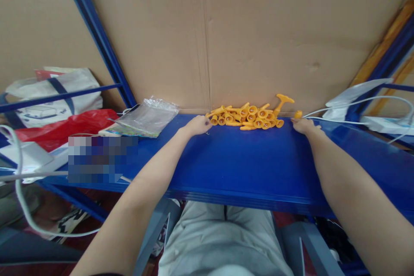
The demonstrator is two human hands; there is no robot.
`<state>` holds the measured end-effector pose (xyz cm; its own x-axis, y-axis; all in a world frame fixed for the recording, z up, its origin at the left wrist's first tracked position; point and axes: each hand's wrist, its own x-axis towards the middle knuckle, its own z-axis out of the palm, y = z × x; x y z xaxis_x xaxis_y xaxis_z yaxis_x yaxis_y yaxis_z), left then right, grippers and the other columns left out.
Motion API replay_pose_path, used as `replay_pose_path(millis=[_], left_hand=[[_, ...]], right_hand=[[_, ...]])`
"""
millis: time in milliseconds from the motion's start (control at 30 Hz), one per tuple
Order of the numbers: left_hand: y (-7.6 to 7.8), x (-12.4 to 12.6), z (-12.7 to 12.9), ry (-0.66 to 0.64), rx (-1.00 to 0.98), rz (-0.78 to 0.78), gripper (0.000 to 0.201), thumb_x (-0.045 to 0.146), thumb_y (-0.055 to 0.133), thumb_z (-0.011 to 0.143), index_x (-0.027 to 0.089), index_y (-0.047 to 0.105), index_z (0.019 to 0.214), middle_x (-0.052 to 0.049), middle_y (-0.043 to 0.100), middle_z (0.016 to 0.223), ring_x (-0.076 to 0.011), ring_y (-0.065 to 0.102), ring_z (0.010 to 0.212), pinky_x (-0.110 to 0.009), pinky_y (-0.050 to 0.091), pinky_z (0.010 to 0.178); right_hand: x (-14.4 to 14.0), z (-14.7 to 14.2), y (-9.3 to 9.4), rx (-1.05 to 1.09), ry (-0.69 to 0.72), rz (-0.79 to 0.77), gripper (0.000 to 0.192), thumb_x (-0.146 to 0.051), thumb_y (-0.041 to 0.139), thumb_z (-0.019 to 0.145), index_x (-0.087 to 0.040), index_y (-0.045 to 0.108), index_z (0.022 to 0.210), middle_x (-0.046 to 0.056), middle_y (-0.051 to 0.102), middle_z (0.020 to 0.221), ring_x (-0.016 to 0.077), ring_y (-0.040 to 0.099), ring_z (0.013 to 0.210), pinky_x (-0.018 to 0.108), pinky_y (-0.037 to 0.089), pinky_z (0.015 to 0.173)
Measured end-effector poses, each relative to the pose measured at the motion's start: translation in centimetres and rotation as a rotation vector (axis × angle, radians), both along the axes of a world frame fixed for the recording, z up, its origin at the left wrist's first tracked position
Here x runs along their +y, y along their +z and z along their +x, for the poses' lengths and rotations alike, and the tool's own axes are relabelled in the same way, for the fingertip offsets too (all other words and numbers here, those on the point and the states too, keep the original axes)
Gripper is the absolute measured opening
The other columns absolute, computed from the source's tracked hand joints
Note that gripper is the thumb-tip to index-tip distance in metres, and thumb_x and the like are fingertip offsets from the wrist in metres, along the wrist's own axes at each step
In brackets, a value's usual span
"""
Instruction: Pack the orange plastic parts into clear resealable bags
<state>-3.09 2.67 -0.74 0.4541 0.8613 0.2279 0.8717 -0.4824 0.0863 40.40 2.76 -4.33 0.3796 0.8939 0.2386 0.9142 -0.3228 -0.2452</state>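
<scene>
A heap of yellow plastic pieces (250, 114), several with round cup-shaped ends, lies at the back of the blue shelf. One T-shaped yellow piece (283, 102) rises at the heap's right end. My left hand (199, 125) is at the heap's left end, fingers bent together against the outermost pieces; whatever may be in its grasp is too small to make out. To the right of the heap, apart from it, my right hand (303, 125) is closed around a yellow plastic piece (298, 114), whose top shows above the fingers.
Cardboard (258, 30) stands behind the blue shelf (239, 159). To the left lie a clear plastic bag (145, 116), a red bag (74, 125) and a white tote bag (64, 90). White cables (362, 100) and a power strip (388, 124) are at right. Blue posts frame both sides.
</scene>
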Motion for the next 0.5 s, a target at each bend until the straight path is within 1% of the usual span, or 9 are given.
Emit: replay_pose_path(millis=[33,100,200,267,333,400,467,500], left_hand=[[0.0,0.0,0.0,0.007,0.007,0.001,0.032,0.030,0.048,0.087,0.015,0.072,0.071,-0.008,0.073,0.074,-0.0194,0.066,0.072,-0.027,0.046,0.071],[-0.1,0.1,0.0,0.022,0.026,0.003,0.034,0.032,0.048,0.087,0.016,0.072,0.071,-0.007,0.073,0.074,-0.0195,0.066,0.072,-0.026,0.046,0.070],[-0.1,0.1,0.0,0.041,0.043,0.003,0.033,0.033,0.048,0.087,0.016,0.073,0.074,-0.007,0.074,0.076,-0.0200,0.068,0.076,-0.026,0.046,0.070],[-0.1,0.1,0.1,0.039,0.040,-0.007,0.032,0.033,0.049,0.087,0.016,0.073,0.074,-0.008,0.075,0.079,-0.0206,0.068,0.078,-0.026,0.046,0.070],[0.0,0.0,0.1,0.030,0.025,-0.016,0.032,0.033,0.050,0.087,0.016,0.073,0.075,-0.009,0.075,0.081,-0.0210,0.069,0.078,-0.026,0.046,0.071],[0.1,0.0,0.2,0.022,0.015,-0.019,0.032,0.033,0.049,0.087,0.015,0.073,0.075,-0.009,0.075,0.081,-0.0211,0.069,0.078,-0.026,0.046,0.071],[0.2,-0.1,0.1,0.024,0.025,-0.014,0.033,0.033,0.049,0.087,0.015,0.074,0.075,-0.009,0.075,0.080,-0.0209,0.069,0.077,-0.026,0.046,0.071],[0.3,-0.1,0.0,0.028,0.035,-0.011,0.033,0.033,0.049,0.087,0.015,0.074,0.075,-0.009,0.075,0.079,-0.0208,0.069,0.077,-0.025,0.046,0.070]], right_hand=[[-0.6,-0.4,0.3,0.045,-0.044,-0.069,0.047,-0.031,0.040,0.097,-0.022,0.062,0.138,0.021,0.052,0.146,0.0437,0.045,0.136,0.070,0.042,0.099],[-1.6,-1.2,0.9,0.105,-0.089,-0.142,0.049,-0.034,0.038,0.098,-0.025,0.057,0.143,0.017,0.043,0.154,0.0433,0.039,0.141,0.067,0.041,0.102],[-2.8,-2.0,1.5,0.117,-0.086,-0.162,0.050,-0.035,0.038,0.098,-0.028,0.055,0.145,0.014,0.041,0.157,0.0409,0.038,0.143,0.064,0.038,0.108],[-3.2,-2.2,1.6,0.106,-0.082,-0.186,0.051,-0.035,0.034,0.100,-0.027,0.052,0.148,0.012,0.038,0.159,0.0381,0.035,0.145,0.063,0.033,0.113],[-3.4,-2.3,1.6,0.090,-0.082,-0.210,0.053,-0.038,0.031,0.101,-0.027,0.048,0.150,0.011,0.035,0.161,0.0373,0.031,0.147,0.064,0.031,0.114],[-3.6,-2.4,1.6,0.069,-0.083,-0.211,0.053,-0.041,0.033,0.101,-0.028,0.048,0.149,0.012,0.036,0.160,0.0388,0.032,0.146,0.067,0.035,0.109],[-3.7,-2.5,1.6,0.044,-0.077,-0.184,0.051,-0.042,0.039,0.099,-0.027,0.054,0.146,0.015,0.040,0.157,0.0406,0.037,0.143,0.067,0.041,0.104],[-3.7,-2.5,1.6,0.028,-0.072,-0.161,0.050,-0.041,0.042,0.098,-0.025,0.056,0.143,0.017,0.043,0.155,0.0413,0.039,0.142,0.067,0.042,0.103]])
